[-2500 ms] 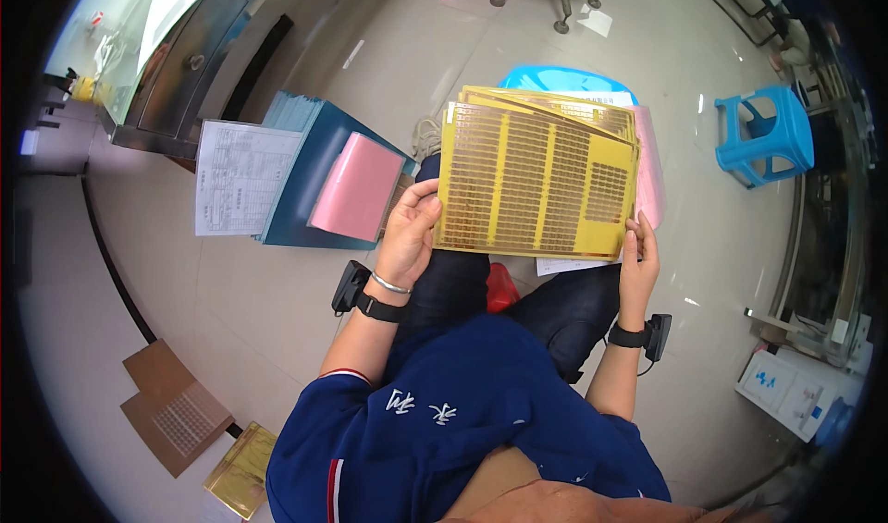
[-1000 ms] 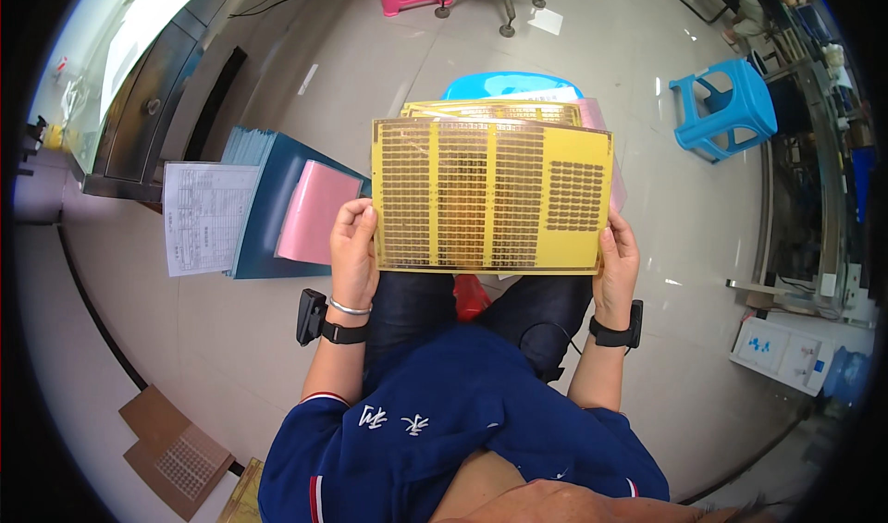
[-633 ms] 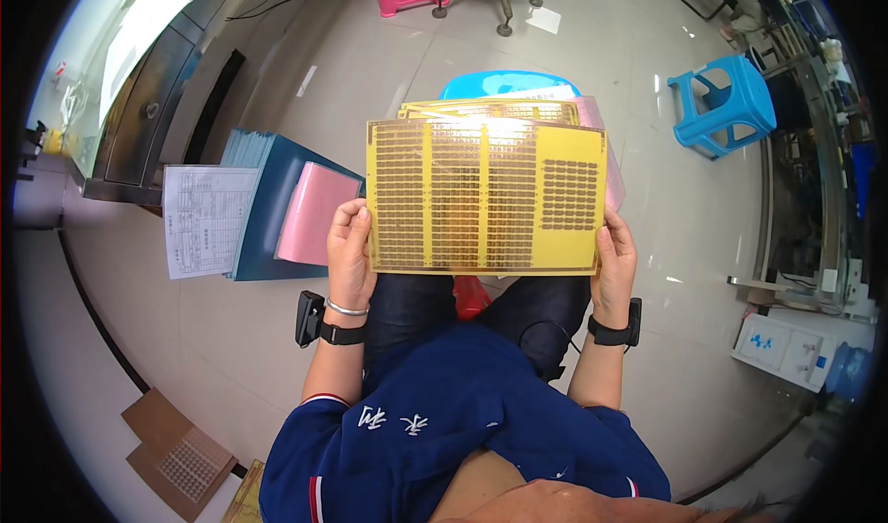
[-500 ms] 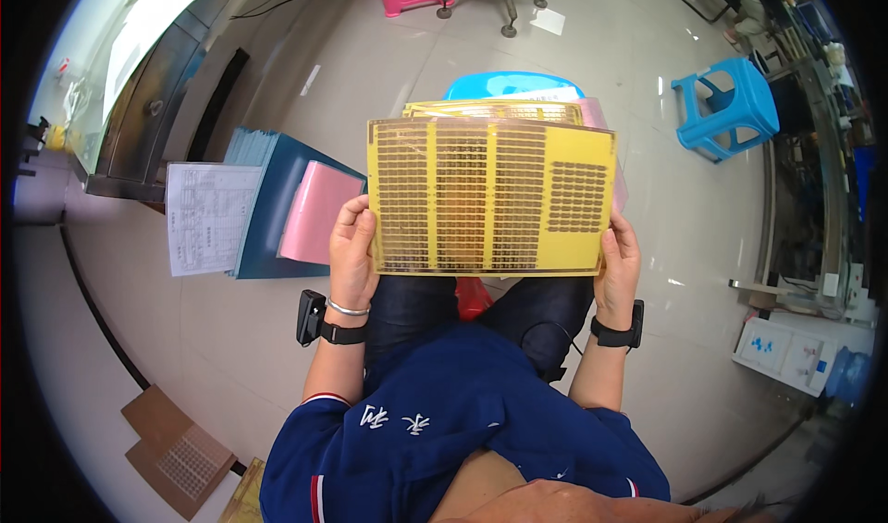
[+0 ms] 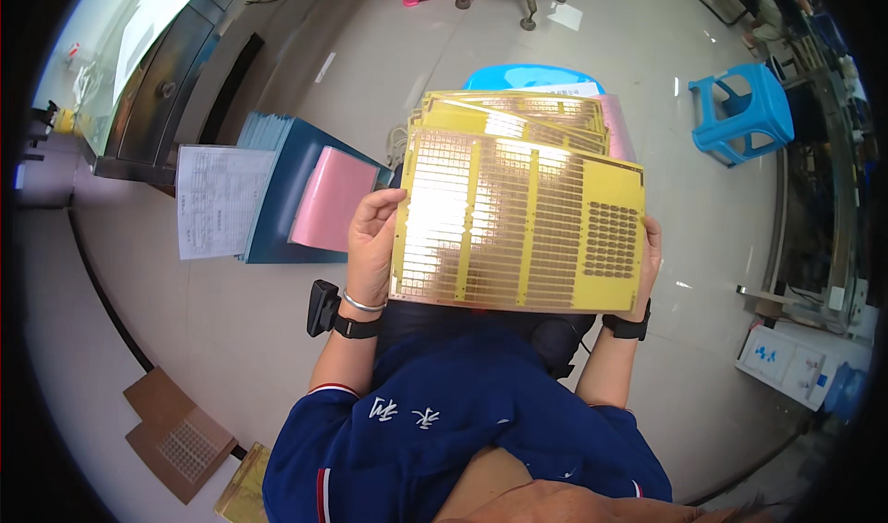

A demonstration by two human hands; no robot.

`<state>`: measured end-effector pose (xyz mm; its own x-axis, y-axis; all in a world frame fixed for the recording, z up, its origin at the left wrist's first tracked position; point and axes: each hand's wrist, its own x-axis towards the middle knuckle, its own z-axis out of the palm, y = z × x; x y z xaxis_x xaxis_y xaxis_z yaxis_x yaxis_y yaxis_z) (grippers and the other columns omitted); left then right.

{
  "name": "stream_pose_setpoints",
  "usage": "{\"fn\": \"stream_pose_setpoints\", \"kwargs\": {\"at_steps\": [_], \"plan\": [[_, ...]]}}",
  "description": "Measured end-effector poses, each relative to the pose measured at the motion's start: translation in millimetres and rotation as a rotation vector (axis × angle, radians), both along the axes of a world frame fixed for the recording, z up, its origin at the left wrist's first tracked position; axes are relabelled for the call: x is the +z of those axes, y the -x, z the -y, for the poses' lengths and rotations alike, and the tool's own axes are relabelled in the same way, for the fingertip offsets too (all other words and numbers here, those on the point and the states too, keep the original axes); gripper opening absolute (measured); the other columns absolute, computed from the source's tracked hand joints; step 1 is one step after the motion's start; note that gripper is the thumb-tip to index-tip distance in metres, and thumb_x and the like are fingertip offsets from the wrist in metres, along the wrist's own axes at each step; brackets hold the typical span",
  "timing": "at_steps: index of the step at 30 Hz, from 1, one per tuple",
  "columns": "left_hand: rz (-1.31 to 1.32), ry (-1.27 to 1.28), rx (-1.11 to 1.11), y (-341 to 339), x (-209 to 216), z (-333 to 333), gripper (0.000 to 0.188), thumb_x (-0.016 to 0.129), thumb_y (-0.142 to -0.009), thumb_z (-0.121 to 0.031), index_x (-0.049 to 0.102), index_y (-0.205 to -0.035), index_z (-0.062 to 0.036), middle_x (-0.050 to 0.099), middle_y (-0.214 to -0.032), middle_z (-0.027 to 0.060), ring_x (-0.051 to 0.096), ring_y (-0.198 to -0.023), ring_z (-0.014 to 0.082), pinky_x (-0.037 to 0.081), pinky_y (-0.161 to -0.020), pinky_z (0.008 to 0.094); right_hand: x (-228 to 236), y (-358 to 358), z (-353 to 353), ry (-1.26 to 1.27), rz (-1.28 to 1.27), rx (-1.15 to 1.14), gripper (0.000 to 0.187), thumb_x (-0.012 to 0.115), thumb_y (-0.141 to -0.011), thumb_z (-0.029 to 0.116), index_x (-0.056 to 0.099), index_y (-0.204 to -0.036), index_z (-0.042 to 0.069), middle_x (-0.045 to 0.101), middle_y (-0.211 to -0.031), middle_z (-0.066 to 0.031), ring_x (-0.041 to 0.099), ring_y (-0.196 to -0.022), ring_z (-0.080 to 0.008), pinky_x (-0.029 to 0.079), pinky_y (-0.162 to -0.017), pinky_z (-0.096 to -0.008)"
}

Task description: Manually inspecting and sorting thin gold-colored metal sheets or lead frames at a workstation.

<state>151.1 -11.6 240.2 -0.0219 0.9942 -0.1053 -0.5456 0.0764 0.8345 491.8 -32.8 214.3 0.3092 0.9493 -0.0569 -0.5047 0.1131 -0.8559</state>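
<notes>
Head view: bare left hand (image 5: 373,247) and partly hidden right hand (image 5: 652,250) grip opposite edges of a flat, yellow, brown-patterned rectangular panel (image 5: 527,227) above dark-trousered legs (image 5: 555,340), a stack of yellow panels (image 5: 578,114) just beyond.

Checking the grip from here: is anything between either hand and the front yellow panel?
Nothing visible: the left hand and right hand hold the yellow panel at opposite side edges, the right hand partly hidden behind it. The other yellow panels show past its far edge.
</notes>
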Motion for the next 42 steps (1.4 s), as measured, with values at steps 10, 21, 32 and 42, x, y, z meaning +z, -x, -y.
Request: {"fn": "stream_pose_setpoints", "kwargs": {"at_steps": [10, 21, 32, 42], "plan": [[0.115, 0.059, -0.016, -1, -1, -1, 0.023, 0.043, -0.095, -0.010, 0.051, -0.114, 0.0004, 0.061, -0.101, 0.0089, 0.060, -0.091, 0.0121, 0.050, -0.080, 0.0236, 3, 8, -4, 0.035, 0.038, -0.019, 0.025, 0.041, -0.095, 0.009, 0.052, -0.117, 0.003, 0.061, -0.109, -0.0109, 0.061, -0.095, -0.0164, 0.053, -0.079, -0.0268], [0.125, 0.070, -0.025, -1, -1, -1, 0.023, 0.047, -0.094, -0.012, 0.051, -0.114, -0.0010, 0.061, -0.105, 0.0087, 0.060, -0.092, 0.0120, 0.050, -0.080, 0.0237, 2, 9, -5, 0.074, 0.042, -0.019, 0.026, 0.041, -0.095, 0.008, 0.051, -0.118, 0.002, 0.060, -0.110, -0.0115, 0.061, -0.096, -0.0167, 0.053, -0.081, -0.0272], [0.049, 0.096, -0.001, -2, -4, -3, 0.024, 0.049, -0.093, -0.013, 0.052, -0.114, -0.0019, 0.061, -0.104, 0.0079, 0.059, -0.091, 0.0105, 0.049, -0.078, 0.0225, 10, 12, -5, 0.024, -0.001, -0.017, 0.026, 0.042, -0.095, 0.007, 0.052, -0.118, 0.001, 0.061, -0.109, -0.0123, 0.062, -0.094, -0.0167, 0.053, -0.080, -0.0270], [0.014, 0.114, 0.042, -2, -6, -3, 0.024, 0.050, -0.093, -0.014, 0.053, -0.114, -0.0021, 0.061, -0.095, 0.0031, 0.058, -0.086, 0.0079, 0.049, -0.076, 0.0209, 11, 14, -5, 0.037, -0.040, -0.015, 0.027, 0.042, -0.094, 0.005, 0.051, -0.119, 0.001, 0.061, -0.109, -0.0123, 0.061, -0.094, -0.0159, 0.053, -0.080, -0.0266]]}}
